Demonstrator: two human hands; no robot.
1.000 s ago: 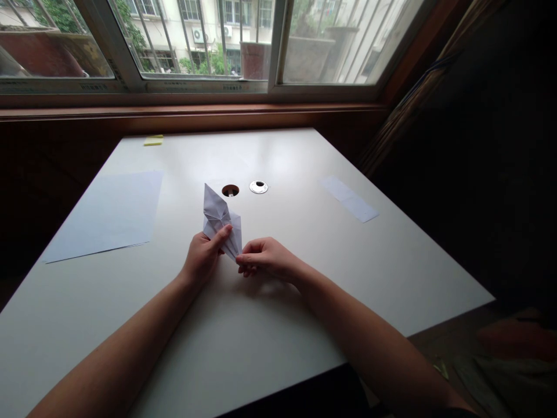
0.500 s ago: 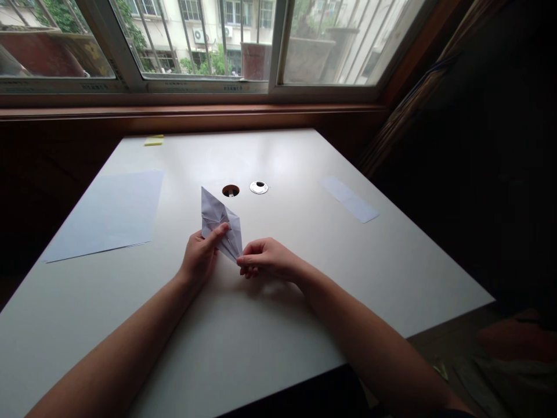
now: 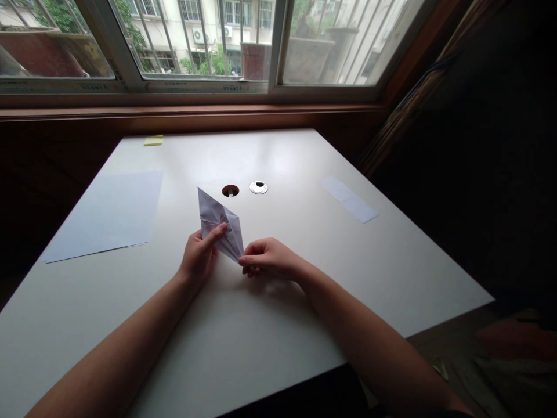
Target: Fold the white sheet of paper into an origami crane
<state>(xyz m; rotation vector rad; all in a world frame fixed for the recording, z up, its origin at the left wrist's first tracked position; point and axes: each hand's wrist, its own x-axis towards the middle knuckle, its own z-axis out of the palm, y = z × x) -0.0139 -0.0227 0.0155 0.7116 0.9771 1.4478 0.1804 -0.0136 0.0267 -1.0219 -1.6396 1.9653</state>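
The folded white paper is held over the table, well in from its edges. It looks light, crisp and easily creased or torn, best held flat across its layers. The left hand grips its side under the thumb; the right hand pinches its near tip. Paper sheets lie by the table's left edge.

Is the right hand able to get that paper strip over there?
Probably yes: I see nothing in the way between the right hand and the strip. But its fingers pinch the folded paper, so it would likely have to let go first.
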